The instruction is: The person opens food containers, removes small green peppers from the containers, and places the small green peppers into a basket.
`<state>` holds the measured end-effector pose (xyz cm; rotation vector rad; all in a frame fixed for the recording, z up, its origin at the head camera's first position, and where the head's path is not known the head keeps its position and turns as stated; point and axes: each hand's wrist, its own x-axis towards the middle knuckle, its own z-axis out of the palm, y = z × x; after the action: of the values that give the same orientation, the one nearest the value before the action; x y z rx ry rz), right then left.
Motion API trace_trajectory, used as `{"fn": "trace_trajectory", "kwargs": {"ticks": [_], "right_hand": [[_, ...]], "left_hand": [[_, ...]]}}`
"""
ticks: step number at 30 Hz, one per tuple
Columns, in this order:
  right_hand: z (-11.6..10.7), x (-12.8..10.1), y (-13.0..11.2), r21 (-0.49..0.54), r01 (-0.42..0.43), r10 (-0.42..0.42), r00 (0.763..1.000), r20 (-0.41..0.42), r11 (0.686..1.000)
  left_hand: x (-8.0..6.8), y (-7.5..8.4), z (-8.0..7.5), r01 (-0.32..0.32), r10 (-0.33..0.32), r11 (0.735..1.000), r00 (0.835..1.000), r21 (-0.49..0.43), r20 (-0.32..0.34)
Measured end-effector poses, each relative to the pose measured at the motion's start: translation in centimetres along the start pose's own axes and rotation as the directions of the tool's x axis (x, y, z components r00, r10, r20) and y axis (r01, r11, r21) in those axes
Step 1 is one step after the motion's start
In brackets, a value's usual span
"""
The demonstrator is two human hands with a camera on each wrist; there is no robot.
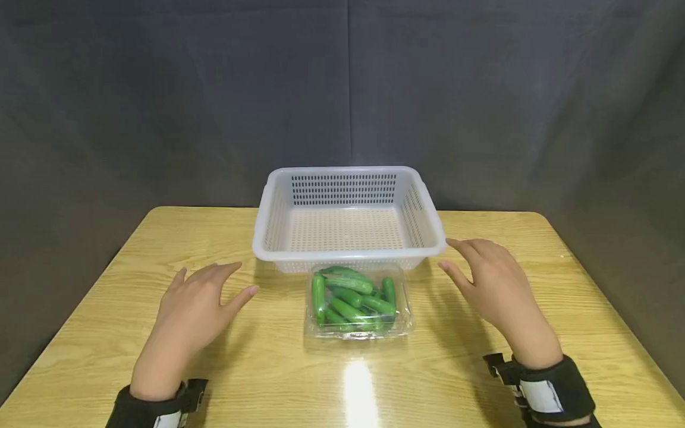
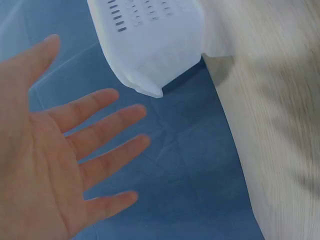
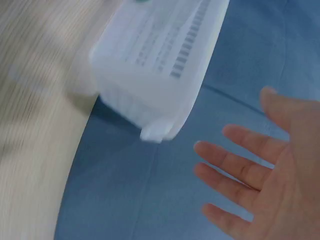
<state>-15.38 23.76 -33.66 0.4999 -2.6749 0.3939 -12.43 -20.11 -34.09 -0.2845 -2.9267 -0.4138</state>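
A clear plastic box (image 1: 404,318) of small green cucumbers (image 1: 348,297) sits near the middle of the table, its lid apparently down. Right behind it stands a white perforated basket (image 1: 348,254) with nothing inside. To the left of the box my left hand (image 1: 195,306) hovers over the table, fingers spread and touching nothing. On the other side my right hand (image 1: 495,282) is held up with its fingers extended, its fingertips close to the basket's right front corner. In both wrist views the palms (image 2: 40,175) face the camera bare, with the basket (image 3: 145,90) beyond the fingers.
The wooden table (image 1: 257,368) carries a bright light reflection at the front. A dark grey cloth (image 1: 214,107) hangs behind the table and along its sides. Black straps (image 1: 556,386) are around both wrists.
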Motion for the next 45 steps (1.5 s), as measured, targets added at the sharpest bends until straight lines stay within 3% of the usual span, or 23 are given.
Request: {"fn": "trace_trajectory", "kwargs": {"ticks": [4,8,16,23,31,38,45], "right_hand": [[0.0,0.0,-0.9,0.123,-0.096,0.079,0.988,0.136,0.988],[0.4,-0.1,-1.4,0.193,-0.150,0.100,0.964,0.247,0.970],[1.3,-0.1,-2.4,0.187,-0.156,0.097,0.952,0.290,0.970],[2.6,0.0,-3.4,0.194,-0.188,0.117,0.937,0.329,0.963],[4.2,-0.1,-4.4,0.298,-0.291,0.170,0.912,0.373,0.909],[5.1,0.1,-4.6,0.360,-0.347,0.212,0.907,0.365,0.866],[5.3,-0.1,-4.8,0.443,-0.400,0.215,0.886,0.411,0.803]], "left_hand": [[0.0,0.7,0.5,-0.005,0.005,1.000,1.000,-0.029,-0.009],[0.0,1.1,0.8,-0.002,0.003,0.999,1.000,-0.050,0.008],[0.2,1.7,1.4,-0.002,0.019,0.985,0.995,-0.174,0.095],[0.2,2.6,2.8,-0.099,0.109,0.985,0.991,-0.140,0.071],[0.2,4.1,3.8,-0.197,0.211,0.967,0.975,-0.164,0.075],[0.0,4.9,4.0,-0.281,0.285,0.947,0.959,-0.156,0.007],[-0.2,5.3,3.9,-0.374,0.378,0.923,0.926,-0.090,0.023]]}}
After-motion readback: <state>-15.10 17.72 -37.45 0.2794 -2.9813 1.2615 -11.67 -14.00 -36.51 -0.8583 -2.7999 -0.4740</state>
